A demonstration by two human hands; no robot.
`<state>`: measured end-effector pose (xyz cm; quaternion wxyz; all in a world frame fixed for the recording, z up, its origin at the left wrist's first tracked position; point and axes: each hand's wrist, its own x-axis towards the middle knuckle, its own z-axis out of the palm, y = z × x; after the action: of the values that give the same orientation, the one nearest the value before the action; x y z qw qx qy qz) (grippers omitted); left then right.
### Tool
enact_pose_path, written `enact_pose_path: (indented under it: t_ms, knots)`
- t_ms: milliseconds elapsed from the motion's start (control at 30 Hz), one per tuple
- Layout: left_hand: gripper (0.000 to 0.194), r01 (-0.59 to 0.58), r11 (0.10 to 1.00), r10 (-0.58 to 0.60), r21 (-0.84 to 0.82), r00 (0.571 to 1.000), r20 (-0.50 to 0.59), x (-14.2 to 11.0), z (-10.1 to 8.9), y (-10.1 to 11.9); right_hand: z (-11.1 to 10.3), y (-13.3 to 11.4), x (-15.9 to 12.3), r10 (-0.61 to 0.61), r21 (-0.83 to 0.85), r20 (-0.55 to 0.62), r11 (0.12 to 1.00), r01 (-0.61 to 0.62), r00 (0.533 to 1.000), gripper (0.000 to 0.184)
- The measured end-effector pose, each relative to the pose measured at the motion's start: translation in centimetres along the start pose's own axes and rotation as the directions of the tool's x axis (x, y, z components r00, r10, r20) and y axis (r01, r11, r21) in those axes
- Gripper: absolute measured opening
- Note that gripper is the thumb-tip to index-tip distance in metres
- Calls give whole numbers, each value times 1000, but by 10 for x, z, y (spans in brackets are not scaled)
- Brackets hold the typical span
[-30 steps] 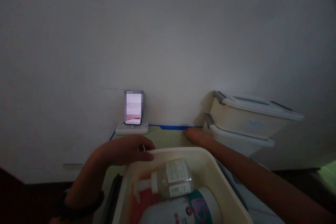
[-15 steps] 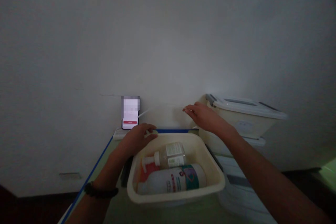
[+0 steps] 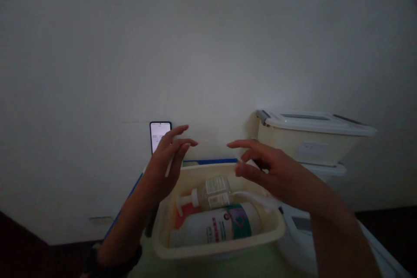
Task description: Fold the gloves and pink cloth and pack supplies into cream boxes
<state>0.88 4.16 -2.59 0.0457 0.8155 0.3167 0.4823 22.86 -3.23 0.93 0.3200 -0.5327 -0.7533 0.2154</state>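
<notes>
A thin white strip runs between my hands above the basin, its middle faint and blurred. My left hand pinches it with thumb and fingers near the phone, one finger raised. My right hand has its index finger stretched toward the left, while thumb and bent fingers close on a white part of the strip. A loose white length hangs below the right hand over the basin. Under both hands stands the cream plastic basin, holding a clear pump bottle and a white bottle, both lying on their sides.
A phone leans upright against the wall behind my left hand. Lidded storage boxes are stacked at the right. Something orange-red lies in the basin. Blue edging borders the green tabletop.
My right hand has come lower and turned, with its fingers more spread. My left hand has risen and now partly covers the phone. The white strip now dangles over the basin's right side.
</notes>
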Motion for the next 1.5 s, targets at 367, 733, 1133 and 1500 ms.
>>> enact_pose_path:
  t_ms: [367, 733, 1133, 1500]
  knots:
    - [45, -31, 987, -44, 161, 896, 442, -4, -9, 2, 0, 32, 16, 85, 342, 21, 936, -87, 996, 53]
    - [25, 206, 968, -17, -141, 617, 787, -6, -16, 34, 12, 27, 15, -95, -68, 43, 993, 98, 995, 45]
    - [16, 13, 993, -88, 121, 761, 643, -2, -9, -4, 7, 23, 7, -52, 54, 238, 998, 40, 970, 40]
    - [24, 233, 961, -249, 150, 491, 834, -5, -9, -6, 22, 30, 12, -11, -362, 295, 924, 123, 955, 44]
